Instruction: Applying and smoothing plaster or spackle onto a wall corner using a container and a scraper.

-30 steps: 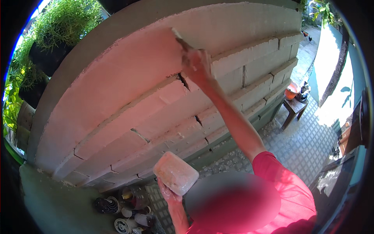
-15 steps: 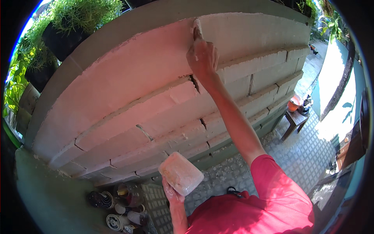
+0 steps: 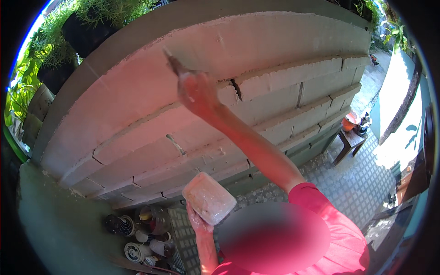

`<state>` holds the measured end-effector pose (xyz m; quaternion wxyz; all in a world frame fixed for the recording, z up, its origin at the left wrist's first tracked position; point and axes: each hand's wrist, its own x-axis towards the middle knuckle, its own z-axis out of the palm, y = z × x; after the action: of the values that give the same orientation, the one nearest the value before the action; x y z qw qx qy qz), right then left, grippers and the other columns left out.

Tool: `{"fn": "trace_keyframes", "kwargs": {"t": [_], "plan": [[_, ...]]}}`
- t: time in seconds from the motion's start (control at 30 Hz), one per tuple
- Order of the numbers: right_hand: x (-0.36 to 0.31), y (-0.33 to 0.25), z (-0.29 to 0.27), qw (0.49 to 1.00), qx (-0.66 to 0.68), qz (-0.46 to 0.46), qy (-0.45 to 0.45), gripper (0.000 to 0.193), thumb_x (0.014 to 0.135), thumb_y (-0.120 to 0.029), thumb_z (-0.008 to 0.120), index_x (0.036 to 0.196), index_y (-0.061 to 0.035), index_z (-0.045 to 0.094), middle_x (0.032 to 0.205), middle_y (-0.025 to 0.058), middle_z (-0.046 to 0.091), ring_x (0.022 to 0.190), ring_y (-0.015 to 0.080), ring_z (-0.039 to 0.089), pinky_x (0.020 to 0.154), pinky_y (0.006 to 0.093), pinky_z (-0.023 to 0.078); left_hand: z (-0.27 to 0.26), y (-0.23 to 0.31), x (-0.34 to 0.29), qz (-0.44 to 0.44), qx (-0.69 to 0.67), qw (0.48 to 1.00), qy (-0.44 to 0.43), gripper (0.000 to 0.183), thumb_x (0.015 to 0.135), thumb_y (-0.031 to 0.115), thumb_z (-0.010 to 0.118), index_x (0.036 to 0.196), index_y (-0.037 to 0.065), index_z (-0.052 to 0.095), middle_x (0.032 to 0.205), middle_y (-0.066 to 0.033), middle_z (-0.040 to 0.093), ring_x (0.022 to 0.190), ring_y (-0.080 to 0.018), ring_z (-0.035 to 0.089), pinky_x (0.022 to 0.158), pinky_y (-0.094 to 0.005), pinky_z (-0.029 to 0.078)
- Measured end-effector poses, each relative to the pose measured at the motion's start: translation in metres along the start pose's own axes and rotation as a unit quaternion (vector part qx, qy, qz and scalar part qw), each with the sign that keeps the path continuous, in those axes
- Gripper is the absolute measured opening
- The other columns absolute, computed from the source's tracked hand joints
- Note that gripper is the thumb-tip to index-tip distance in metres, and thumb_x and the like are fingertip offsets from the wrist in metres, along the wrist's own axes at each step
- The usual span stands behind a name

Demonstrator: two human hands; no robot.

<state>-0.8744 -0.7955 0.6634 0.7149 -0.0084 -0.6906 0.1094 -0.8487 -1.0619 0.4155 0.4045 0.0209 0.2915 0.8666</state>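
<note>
My left hand (image 3: 200,222) is wrapped round the lower side of a pale, rounded rectangular plastic tub (image 3: 209,198), smeared with whitish paste. It is held tilted in front of the wall. Farther up, my right hand (image 3: 198,91) is closed round a narrow putty knife (image 3: 173,63), whose pale tip points up and left. Motion blurs the blade, so I cannot tell whether it touches the wall. Behind it is a smooth coated top band (image 3: 123,85) of the curved wall. Below that band, rows of pale blocks (image 3: 284,75) have dark gaps between some of them.
Potted plants (image 3: 87,30) stand along the wall's top left. Several jars and cans (image 3: 135,251) crowd the floor at lower left. A small wooden stool (image 3: 349,141) bearing an orange bowl (image 3: 350,121) stands to the right on the patterned tile floor (image 3: 316,181).
My right hand has swept left and slightly down along the wall's top band with the putty knife. My left hand and the tub have shifted only slightly.
</note>
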Motion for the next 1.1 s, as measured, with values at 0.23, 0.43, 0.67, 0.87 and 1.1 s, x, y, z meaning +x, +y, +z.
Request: {"fn": "trace_keyframes", "kwargs": {"t": [0.23, 0.43, 0.67, 0.87, 1.1], "plan": [[0.027, 0.074, -0.071, 0.96, -0.241, 0.132, 0.063, 0.028, 0.081, -0.005, 0.054, 0.104, -0.0014, 0.067, 0.064, 0.0227, 0.059, 0.054, 0.039, 0.058, 0.048, 0.0455, 0.045, -0.002, 0.003, -0.014, 0.001, 0.015, 1.0, 0.003, 0.053, 0.096, 0.044, 0.047, 0.138, 0.011, 0.043, 0.135, -0.0083, 0.052, 0.121, -0.0291, 0.053, 0.1, -0.0493, 0.047], [-0.002, 0.036, 0.044, 0.988, -0.146, -0.004, 0.058, 0.033, 0.071, 0.001, 0.057, 0.104, -0.0027, 0.061, 0.069, 0.0206, 0.06, 0.059, 0.038, 0.059, 0.048, 0.0466, 0.046, 0.0, 0.002, -0.012, -0.015, -0.002, 1.0, 0.022, 0.053, 0.096, 0.044, 0.047, 0.138, 0.011, 0.043, 0.134, -0.0086, 0.053, 0.121, -0.0291, 0.053, 0.1, -0.0494, 0.046], [0.0, 0.034, -0.004, 0.965, -0.231, 0.121, -0.01, 0.032, 0.088, -0.013, 0.052, 0.117, -0.0123, 0.066, 0.058, 0.0193, 0.058, 0.052, 0.0384, 0.058, 0.049, 0.0459, 0.047, 0.004, 0.008, -0.014, 0.011, 0.01, 1.0, 0.013, 0.052, 0.096, 0.044, 0.047, 0.137, 0.011, 0.044, 0.134, -0.0082, 0.052, 0.121, -0.0287, 0.053, 0.101, -0.0487, 0.046], [0.03, 0.08, -0.089, 0.955, -0.198, 0.213, 0.053, 0.038, 0.086, -0.011, 0.05, 0.121, -0.0109, 0.064, 0.068, 0.021, 0.064, 0.06, 0.0398, 0.063, 0.059, 0.048, 0.051, -0.009, 0.015, -0.02, 0.023, 0.013, 1.0, 0.013, 0.052, 0.096, 0.044, 0.047, 0.137, 0.011, 0.045, 0.135, -0.0079, 0.052, 0.122, -0.0287, 0.052, 0.101, -0.0484, 0.045], [-0.025, 0.039, 0.044, 0.98, -0.131, -0.049, 0.145, 0.023, 0.068, -0.001, 0.062, 0.088, -0.0119, 0.061, 0.078, 0.0167, 0.052, 0.062, 0.0374, 0.053, 0.052, 0.0497, 0.041, -0.002, 0.012, -0.009, 0.027, 0.013, 0.999, 0.016, 0.051, 0.096, 0.044, 0.047, 0.136, 0.012, 0.045, 0.135, -0.008, 0.052, 0.122, -0.0288, 0.052, 0.101, -0.0489, 0.045]]}}
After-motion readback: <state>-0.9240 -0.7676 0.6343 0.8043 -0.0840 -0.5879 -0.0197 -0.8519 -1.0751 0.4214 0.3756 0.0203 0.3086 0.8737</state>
